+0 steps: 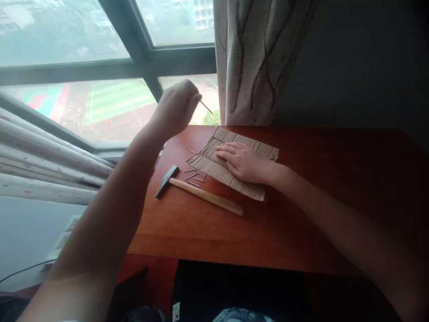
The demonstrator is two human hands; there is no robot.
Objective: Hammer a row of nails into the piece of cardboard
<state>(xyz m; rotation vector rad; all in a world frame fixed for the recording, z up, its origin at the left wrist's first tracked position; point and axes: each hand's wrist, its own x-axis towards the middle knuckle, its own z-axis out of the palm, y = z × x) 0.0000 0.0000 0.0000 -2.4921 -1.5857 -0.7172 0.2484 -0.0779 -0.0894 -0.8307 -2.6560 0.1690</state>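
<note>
Ridged cardboard under right hand, thin nail in left hand

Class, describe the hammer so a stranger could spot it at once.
On the reddish-brown wooden table, find the brown corrugated cardboard. Nearer the viewer lies the grey-headed hammer, set apart from the thin metal nails beside it by its long, pale wooden handle.

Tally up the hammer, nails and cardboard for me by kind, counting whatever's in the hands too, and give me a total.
Hammer: 1
Cardboard piece: 1
Nails: 7 that I can make out (5 clustered near the hammer, 1 at the cardboard's left edge, 1 in the left hand)
Total: 9
</note>
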